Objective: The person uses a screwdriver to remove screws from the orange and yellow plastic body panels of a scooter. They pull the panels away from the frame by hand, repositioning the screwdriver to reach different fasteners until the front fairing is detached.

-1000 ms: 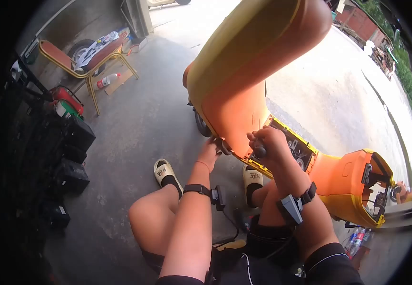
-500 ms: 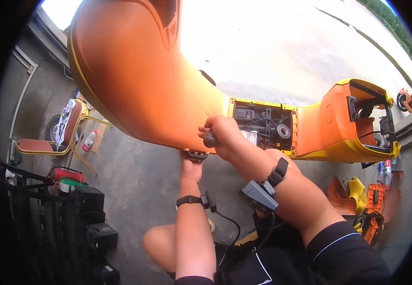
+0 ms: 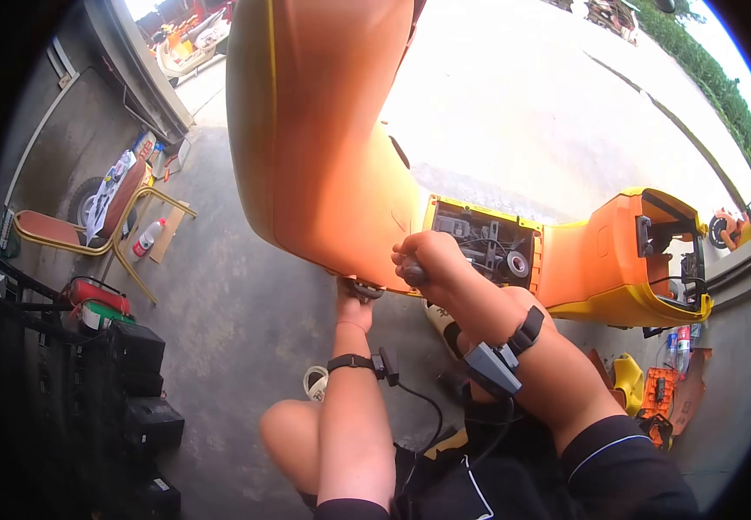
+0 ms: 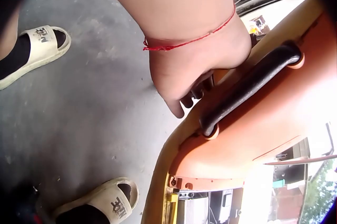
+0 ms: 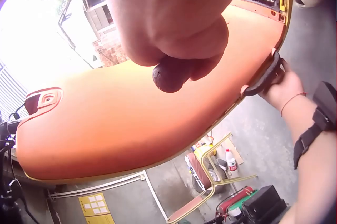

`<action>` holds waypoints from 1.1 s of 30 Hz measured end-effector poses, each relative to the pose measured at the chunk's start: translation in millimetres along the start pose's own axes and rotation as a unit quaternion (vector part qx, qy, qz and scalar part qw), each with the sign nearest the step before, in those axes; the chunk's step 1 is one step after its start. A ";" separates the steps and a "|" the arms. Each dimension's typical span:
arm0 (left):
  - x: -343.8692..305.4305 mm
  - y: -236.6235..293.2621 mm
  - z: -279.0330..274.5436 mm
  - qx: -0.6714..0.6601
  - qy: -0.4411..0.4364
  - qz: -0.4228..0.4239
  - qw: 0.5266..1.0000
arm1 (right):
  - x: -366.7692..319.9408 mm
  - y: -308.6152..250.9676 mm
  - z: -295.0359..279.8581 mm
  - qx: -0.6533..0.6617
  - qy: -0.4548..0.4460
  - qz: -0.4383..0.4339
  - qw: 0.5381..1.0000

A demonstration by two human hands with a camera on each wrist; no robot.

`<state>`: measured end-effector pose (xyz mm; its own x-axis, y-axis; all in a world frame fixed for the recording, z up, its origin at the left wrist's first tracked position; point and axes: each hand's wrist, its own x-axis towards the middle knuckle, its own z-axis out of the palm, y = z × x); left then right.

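Observation:
A scooter's large orange body shell [image 3: 332, 191] rises in front of me. My right hand [image 3: 440, 260] grips a tool by its dark, round-ended handle [image 5: 169, 76], close over the shell beside the open bay [image 3: 488, 247]; the fist hides the rest of the tool. My left hand [image 4: 200, 50] is at the shell's yellow lower edge, right beside the black grab handle [image 4: 253, 87]. No finger covers the near side of that handle in the left wrist view. The left fingers bend in under the edge, partly hidden, and I cannot tell whether they hold anything.
A chair [image 3: 89, 234], a plastic bottle [image 3: 148, 237] and black boxes [image 3: 152, 420] stand to the left. The scooter's open orange end [image 3: 670, 260] extends right. Loose orange and yellow parts [image 3: 657, 390] lie at the lower right. Slippered feet [image 4: 113, 203] are below.
The head view has swung, shifting the scooter and room across the picture. My right hand keeps hold of the dark-handled tool; my left hand stays near the grab handle.

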<state>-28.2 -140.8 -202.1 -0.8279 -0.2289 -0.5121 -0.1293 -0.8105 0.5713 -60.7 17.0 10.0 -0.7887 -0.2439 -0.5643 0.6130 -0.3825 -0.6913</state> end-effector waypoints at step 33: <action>39.3 -8.5 -21.4 0.050 0.030 0.023 0.998 | -121.8 26.5 -10.2 -0.394 -0.091 0.118 0.907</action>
<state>-48.0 -154.5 -240.8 -0.8001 -0.2991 -0.5199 -0.1480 -0.7416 0.6544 52.1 45.7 55.8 -0.5815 -0.4062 -0.7049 0.5536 0.4374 -0.7087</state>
